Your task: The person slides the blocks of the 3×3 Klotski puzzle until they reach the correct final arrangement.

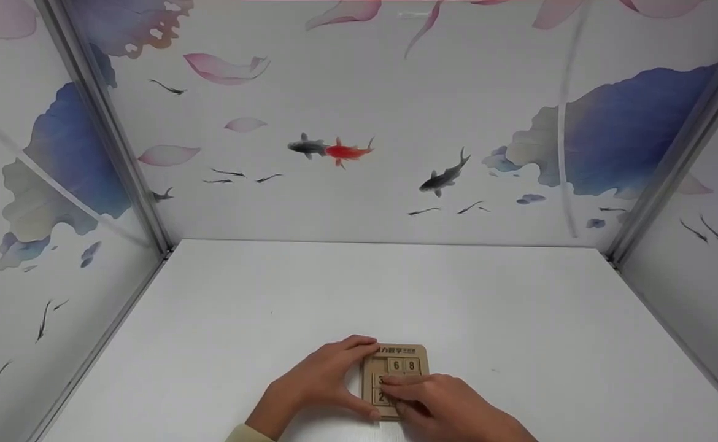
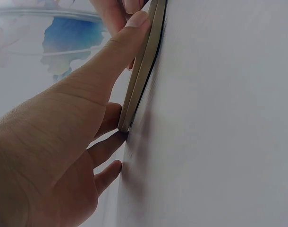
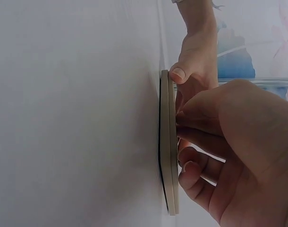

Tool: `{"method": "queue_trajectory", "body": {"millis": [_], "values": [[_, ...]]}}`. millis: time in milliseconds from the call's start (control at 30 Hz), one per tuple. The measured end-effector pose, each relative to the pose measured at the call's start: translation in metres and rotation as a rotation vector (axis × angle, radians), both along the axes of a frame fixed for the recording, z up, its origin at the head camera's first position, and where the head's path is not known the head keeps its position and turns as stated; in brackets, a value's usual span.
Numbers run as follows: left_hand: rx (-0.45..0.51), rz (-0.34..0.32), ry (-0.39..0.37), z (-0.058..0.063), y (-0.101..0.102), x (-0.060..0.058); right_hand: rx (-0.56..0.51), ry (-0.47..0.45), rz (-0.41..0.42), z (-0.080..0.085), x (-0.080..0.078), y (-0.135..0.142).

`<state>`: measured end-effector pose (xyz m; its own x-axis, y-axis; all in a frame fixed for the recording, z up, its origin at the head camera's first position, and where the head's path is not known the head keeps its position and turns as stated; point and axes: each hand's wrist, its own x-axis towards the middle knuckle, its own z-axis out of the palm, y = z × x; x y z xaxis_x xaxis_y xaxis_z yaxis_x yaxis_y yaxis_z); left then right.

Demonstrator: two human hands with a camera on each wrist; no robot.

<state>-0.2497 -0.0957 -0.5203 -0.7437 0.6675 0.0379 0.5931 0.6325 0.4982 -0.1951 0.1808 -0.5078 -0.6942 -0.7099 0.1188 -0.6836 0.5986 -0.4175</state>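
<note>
On your left, a wall panel [image 1: 58,258] printed with fish and blue lotus leaves meets the white table [image 1: 242,294]. Your left hand [image 1: 328,374] comes in from the near side, thumb and fingers spread wide, gripping the wooden number board [image 1: 367,385] at its near-left and far-left corners. The board lies flat at the table's near side, around the middle. In it, tiles 3 [image 1: 380,381] and 2 [image 1: 380,398] sit at left, tiles 6 [image 1: 396,365] and 8 [image 1: 412,366] far right. Your right hand [image 1: 448,399], fingers bent, touches tile 3 from the right; you cannot tell whether it pinches anything.
</note>
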Motion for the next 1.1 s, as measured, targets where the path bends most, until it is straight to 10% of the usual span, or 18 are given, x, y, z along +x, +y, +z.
{"method": "queue_trajectory", "body": {"millis": [1100], "values": [[0.002, -0.007, -0.019, 0.0027, 0.0003, 0.0011, 0.073, 0.037, -0.162, 0.003, -0.0074, 0.0065]]}}
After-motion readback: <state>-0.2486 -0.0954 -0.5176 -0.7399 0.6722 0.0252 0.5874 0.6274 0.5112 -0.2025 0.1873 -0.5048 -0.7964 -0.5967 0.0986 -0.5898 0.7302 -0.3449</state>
